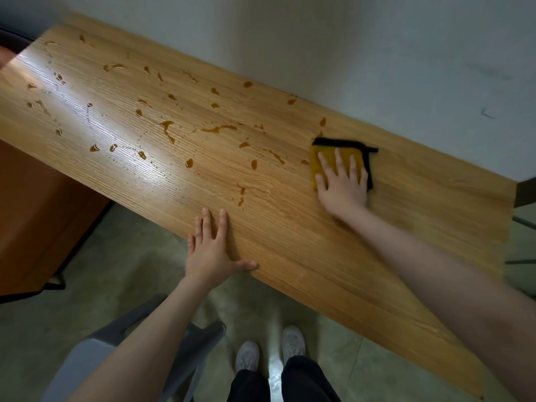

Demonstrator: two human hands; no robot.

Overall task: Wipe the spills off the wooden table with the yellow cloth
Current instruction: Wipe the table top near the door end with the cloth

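Head view: the right hand (342,184) presses the cloth (322,158) flat on the bench (290,242) with fingers (338,161) spread wide, likely for even pressure, at the edge of the spills (166,130). The left hand (211,248) lies flat, fingers straight, bracing at the near edge.

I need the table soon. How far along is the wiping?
Barely started. The wooden table right of the yellow cloth shows no drops. In hand: the right hand presses flat on the cloth, while the left hand rests on the near edge. Left: amber spills dot the table everywhere left of the cloth.
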